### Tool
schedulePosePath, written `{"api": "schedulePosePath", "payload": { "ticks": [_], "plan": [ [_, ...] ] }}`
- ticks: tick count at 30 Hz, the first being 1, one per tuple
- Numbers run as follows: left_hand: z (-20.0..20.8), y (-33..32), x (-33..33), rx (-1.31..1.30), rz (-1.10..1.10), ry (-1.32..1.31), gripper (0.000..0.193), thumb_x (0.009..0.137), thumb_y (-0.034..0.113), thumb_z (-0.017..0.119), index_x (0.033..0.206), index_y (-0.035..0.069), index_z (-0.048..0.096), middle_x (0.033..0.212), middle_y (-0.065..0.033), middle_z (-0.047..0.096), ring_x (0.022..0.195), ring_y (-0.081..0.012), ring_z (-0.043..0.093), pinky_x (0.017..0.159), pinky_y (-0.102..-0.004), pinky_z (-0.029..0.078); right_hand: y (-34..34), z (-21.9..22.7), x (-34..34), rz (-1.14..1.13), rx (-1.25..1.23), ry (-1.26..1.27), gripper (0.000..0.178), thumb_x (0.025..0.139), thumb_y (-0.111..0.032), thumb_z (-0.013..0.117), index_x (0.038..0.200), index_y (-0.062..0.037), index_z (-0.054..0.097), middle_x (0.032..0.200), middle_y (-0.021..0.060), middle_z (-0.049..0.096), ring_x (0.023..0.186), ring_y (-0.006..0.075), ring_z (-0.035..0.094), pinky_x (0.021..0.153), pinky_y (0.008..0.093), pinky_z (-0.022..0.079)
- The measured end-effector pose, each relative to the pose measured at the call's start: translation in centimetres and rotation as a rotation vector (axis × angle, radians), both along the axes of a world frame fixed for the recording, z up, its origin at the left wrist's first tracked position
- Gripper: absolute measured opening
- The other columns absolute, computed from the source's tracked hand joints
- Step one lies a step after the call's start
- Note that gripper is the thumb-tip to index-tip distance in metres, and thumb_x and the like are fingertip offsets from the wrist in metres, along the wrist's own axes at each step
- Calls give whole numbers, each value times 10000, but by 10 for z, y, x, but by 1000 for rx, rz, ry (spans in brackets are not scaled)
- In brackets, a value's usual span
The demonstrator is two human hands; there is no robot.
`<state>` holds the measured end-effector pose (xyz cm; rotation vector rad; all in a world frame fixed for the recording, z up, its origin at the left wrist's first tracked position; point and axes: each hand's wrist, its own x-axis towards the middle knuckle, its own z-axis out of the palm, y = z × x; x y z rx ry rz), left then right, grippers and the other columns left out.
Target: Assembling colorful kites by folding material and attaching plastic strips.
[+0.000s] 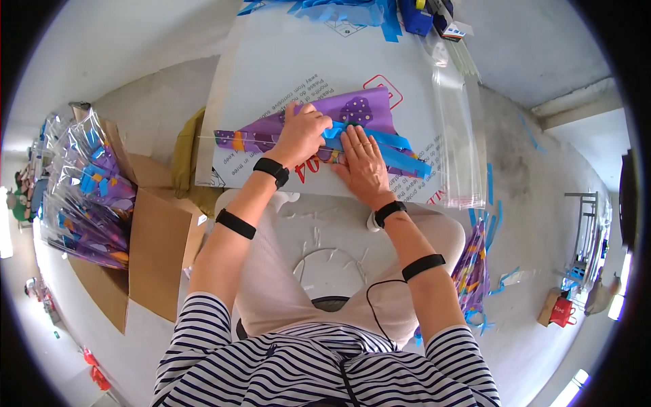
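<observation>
A purple patterned sheet (352, 105), folded into a long pointed shape, lies across the table in front of me. A thin rod sticks out past its left tip. Bright blue strips (397, 150) run along its right part. My left hand (302, 136) has its fingers bent and closed on the sheet near the left end of the blue strips; its fingertips are partly hidden. Close beside it, my right hand (366, 161) lies flat, fingers stretched out, pressing on the strips and the folded sheet.
Loose blue strips (346, 12) and a blue tape dispenser (416, 19) lie at the table's far edge. Clear plastic sleeves (458, 129) line its right side. An open cardboard box (159, 237) holding wrapped purple bundles (102, 203) stands left; more patterned material (472, 271) lies right.
</observation>
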<state>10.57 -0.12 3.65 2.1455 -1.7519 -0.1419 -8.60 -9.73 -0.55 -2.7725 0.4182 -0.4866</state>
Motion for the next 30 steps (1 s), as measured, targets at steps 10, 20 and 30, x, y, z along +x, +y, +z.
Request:
{"api": "schedulePosePath", "payload": {
  "ticks": [10,20,30],
  "plan": [
    [0,-6,-1,140,51,26,193,757,108,796,933,100,717,898,-37,668,1111,-255,572,1106,-761,138,0,-2,1,-15,1,-14,775,900,-463,666,1484,-9,435,1568,162,405,1488,311,326,1221,491,236],
    [-19,0,35,-44,4,172,188,722,148,795,873,88,701,1129,-4,643,1163,-244,539,992,-545,354,1,0,4,-23,-7,-16,794,895,-468,677,1497,-19,420,1555,168,426,1476,316,352,1217,525,216],
    [-6,-17,11,-6,133,6,188,732,258,838,808,119,738,1186,9,585,1227,-278,469,1046,-759,239,1,-3,3,-32,-47,-29,803,881,-496,677,1462,12,455,1527,180,457,1467,315,365,1223,518,211]
  ]
}}
